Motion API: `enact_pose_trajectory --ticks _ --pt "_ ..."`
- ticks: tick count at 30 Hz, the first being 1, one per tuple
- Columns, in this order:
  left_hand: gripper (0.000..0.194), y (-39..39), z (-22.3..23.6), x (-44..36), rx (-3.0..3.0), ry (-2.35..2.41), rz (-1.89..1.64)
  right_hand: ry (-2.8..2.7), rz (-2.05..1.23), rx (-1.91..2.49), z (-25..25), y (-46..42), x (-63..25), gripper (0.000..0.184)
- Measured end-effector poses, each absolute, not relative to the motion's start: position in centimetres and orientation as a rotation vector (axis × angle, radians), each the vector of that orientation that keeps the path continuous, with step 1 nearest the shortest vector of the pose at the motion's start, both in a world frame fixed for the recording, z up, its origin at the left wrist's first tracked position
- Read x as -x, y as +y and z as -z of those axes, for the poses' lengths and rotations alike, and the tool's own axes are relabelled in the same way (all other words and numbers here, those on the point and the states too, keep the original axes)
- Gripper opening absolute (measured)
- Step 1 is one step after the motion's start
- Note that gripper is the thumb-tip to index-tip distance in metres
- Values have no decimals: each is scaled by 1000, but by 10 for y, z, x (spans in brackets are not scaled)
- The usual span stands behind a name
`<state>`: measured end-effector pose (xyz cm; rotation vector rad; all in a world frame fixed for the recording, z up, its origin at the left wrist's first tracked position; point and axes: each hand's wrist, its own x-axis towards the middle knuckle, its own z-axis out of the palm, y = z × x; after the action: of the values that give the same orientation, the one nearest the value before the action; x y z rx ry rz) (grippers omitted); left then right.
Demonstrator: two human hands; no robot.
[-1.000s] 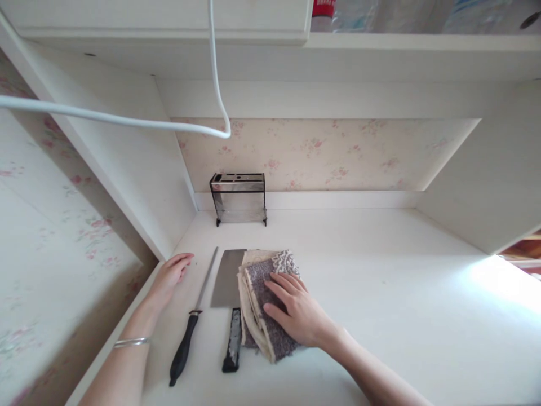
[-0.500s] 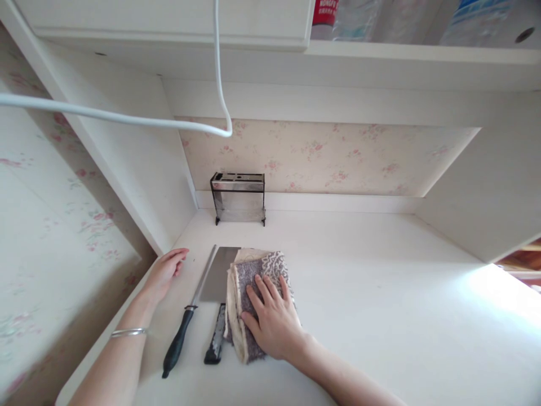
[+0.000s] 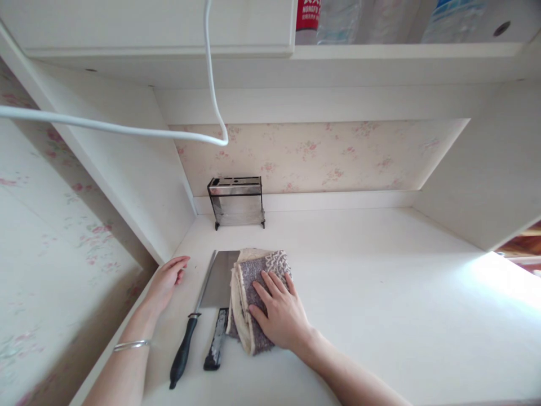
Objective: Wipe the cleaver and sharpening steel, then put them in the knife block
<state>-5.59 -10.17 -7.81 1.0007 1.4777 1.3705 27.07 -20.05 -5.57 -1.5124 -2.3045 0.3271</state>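
My right hand (image 3: 281, 310) lies flat, fingers spread, on a folded grey-brown and cream patterned cloth (image 3: 250, 274). The cloth covers the right part of a cleaver (image 3: 220, 279), whose blade shows to its left. Its worn black handle (image 3: 217, 338) points toward me. Just left of the cleaver lies a sharpening steel (image 3: 184, 347) with a black handle, its rod along the blade's left edge. My left hand (image 3: 168, 277), a bangle on the wrist, rests at the left edge of the white counter, index finger stretched and the others loosely bent, holding nothing visible.
A narrow knife block (image 3: 236, 206) with clear sides and a slotted top stands at the back left. A white cable (image 3: 181, 134) hangs in front of the upper cabinet (image 3: 147, 28). Plastic bottles (image 3: 338, 22) stand on the shelf above. White side panels enclose the white counter (image 3: 359, 293).
The cloth has shifted slightly under my right hand, which still lies flat on it. My left hand stays at the counter edge. The whole view has moved a little.
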Motion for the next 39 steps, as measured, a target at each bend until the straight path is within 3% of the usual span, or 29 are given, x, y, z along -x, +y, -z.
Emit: enact_pose_trajectory --ticks 9,13,19,26,39 --pt "42 -104 73 51 -1028 1577 -1353 -1974 -606 1292 42 -190 -301 38" --pt "43 -102 77 52 -1039 1593 -1351 -1800 -615 1416 51 -177 -348 33" --pt "43 -101 84 54 -1059 1610 -1338 -2046 -478 1731 75 -168 -398 32" --pt "42 -102 83 50 -1120 1656 -1281 -2197 -425 1837 66 -172 -388 30" --pt "36 -93 95 50 -1717 1976 -822 -2176 -440 1843 69 -171 -389 31"
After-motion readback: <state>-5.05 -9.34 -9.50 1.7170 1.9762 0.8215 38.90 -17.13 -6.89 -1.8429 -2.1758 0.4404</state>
